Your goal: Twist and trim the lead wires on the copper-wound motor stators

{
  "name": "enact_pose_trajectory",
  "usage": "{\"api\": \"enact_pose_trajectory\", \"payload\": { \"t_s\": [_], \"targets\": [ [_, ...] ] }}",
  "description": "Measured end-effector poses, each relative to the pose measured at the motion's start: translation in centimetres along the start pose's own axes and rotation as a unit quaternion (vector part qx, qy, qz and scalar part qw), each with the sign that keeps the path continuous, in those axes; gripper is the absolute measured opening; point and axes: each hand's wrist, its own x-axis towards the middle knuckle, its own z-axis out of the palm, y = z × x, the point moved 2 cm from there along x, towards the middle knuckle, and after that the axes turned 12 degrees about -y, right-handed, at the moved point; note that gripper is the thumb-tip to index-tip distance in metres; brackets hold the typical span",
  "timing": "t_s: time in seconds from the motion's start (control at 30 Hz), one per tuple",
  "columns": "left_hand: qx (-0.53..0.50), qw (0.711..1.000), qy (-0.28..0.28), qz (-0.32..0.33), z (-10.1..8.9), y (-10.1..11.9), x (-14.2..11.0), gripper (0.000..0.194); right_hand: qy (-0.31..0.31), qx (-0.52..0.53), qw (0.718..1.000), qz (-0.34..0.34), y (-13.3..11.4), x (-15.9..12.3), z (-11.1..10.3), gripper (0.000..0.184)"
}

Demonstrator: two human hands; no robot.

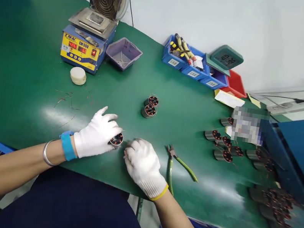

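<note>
Nearest is a dark-clothed lap (74, 210). The left hand (96, 134) clasps a wound coil (116, 139); the right hand (142, 162), just beside at the coil's four o'clock, is curled, contents hidden. Wire-dressing seems the step; the next move likely calls for a steady coil.

Workshop, green workbench (133, 83), copper-wound cores (116, 139), wire cutters (172, 153), labelled bins (193, 73)

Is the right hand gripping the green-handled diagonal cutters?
No, the green-handled diagonal cutters lie on the green tabletop beside the right hand.
</note>
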Motion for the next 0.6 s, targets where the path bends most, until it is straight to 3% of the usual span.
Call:
{"api": "enact_pose_trajectory", "payload": {
  "t_s": [0.07,0.23,0.3,0.4,0.47,0.53,0.6],
  "targets": [
    [-0.005,1.0,-0.003,0.0,0.4,-0.3,0.0,0.036,-0.031,-0.003,0.999,0.003,0.4,-0.6,-0.7,0.017],
    [-0.029,1.0,-0.004,-0.005,0.5,-0.1,-0.3,0.034,0.087,-0.016,0.995,0.05,0.0,-0.2,-2.2,0.035],
    [-0.036,0.999,-0.006,-0.008,0.3,-0.1,-0.2,0.033,0.042,-0.049,0.997,0.049,-1.1,0.4,-1.4,0.017],
    [-0.051,0.998,-0.025,-0.002,-0.3,-0.6,-0.2,0.033,-0.061,-0.049,0.996,0.039,-2.4,0.1,0.0,0.02],
    [-0.085,0.996,-0.032,0.006,-0.9,-1.5,-0.4,0.039,-0.097,0.03,0.995,-0.016,-2.6,-1.1,0.2,0.014],
    [-0.157,0.988,-0.006,-0.004,-1.6,-2.6,-0.8,0.056,-0.087,0.16,0.982,-0.05,-2.0,-2.2,-0.6,0.008],
    [-0.243,0.967,0.053,-0.049,-2.1,-3.5,-1.1,0.073,-0.043,0.293,0.955,0.013,-0.6,-2.3,-1.5,0.015]
  ]
}}
